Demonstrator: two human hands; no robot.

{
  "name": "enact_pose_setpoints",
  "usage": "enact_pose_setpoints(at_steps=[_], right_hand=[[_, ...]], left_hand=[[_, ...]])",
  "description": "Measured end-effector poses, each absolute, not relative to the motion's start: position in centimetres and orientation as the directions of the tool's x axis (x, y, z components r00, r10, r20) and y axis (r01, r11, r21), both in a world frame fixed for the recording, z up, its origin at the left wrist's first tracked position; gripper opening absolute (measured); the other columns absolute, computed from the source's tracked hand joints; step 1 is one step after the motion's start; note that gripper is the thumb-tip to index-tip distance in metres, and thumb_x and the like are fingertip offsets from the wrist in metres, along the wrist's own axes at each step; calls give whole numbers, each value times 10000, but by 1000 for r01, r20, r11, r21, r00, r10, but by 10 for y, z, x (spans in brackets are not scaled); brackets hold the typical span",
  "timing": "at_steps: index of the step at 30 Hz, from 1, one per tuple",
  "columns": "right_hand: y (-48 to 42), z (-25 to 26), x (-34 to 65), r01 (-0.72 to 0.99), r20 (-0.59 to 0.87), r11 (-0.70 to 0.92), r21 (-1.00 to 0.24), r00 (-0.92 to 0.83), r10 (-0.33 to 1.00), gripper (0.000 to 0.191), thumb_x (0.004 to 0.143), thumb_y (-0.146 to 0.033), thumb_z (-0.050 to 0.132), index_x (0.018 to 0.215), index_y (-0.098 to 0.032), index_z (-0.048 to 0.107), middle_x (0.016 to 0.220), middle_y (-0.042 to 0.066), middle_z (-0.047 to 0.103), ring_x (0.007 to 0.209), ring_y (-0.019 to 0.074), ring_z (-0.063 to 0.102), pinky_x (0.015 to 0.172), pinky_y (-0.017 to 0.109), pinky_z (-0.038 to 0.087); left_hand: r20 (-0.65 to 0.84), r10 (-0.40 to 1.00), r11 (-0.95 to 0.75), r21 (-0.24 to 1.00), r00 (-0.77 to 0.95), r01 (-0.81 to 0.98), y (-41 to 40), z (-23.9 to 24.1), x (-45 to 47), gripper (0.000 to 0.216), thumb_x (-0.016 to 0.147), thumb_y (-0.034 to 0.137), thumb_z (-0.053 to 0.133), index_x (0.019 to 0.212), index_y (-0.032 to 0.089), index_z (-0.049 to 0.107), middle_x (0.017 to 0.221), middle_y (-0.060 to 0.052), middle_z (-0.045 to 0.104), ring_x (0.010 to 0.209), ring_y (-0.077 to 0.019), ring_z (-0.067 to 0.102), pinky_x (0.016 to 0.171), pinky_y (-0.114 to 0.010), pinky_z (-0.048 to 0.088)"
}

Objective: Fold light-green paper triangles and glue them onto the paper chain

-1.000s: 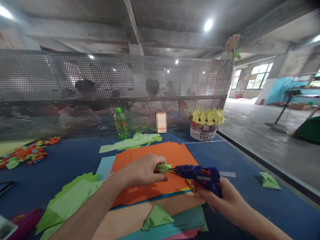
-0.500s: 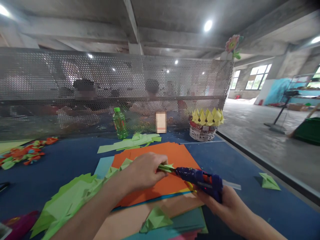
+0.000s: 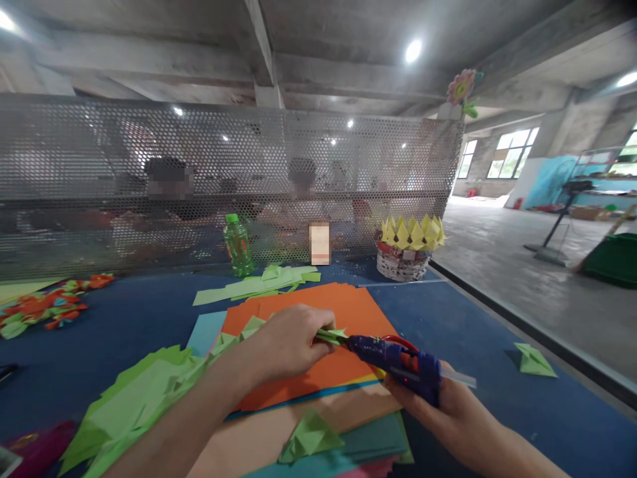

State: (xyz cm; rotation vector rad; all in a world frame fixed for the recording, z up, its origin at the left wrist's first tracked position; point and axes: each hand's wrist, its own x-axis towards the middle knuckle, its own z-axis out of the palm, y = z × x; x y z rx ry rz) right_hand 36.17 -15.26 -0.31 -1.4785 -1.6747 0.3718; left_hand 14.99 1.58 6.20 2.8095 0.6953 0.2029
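Blue tabletop (image 3: 462,315) — glue gun (image 3: 395,360) dark blue, folded paper (image 3: 332,336) light green.

White glare around ceiling lamps (image 3: 413,50)

We hold a light-green, pointed piece of folded paper (image 3: 335,334) in our left grip (image 3: 296,340), pinched between thumb and fingers so that only its narrow, layered end shows, pointing right. In our right grip (image 3: 438,406) we have a dark-blue plastic glue gun (image 3: 395,362) with red parts along its body and a small red light glowing on its side. The gun lies tilted, its barrel aimed left and slightly up, its tip at the paper's open end; we cannot tell whether they touch. A pale, translucent glue stick (image 3: 464,378) sticks out behind, and we hold both things above stacked orange sheets (image 3: 306,295).
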Motion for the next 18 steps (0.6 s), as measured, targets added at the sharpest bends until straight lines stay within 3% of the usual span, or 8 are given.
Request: enact_pose_setpoints(at_steps=[18], right_hand=[[-154, 1, 362, 644, 364, 219, -733, 99, 926, 308, 902, -433, 627, 755, -181, 725, 657, 21, 641, 612, 155, 527, 566, 217, 489]], left_hand=[[92, 473, -867, 225, 876, 444, 14, 65, 152, 159, 891, 294, 525, 774, 210, 456, 795, -28, 612, 706, -176, 500, 608, -313, 259]])
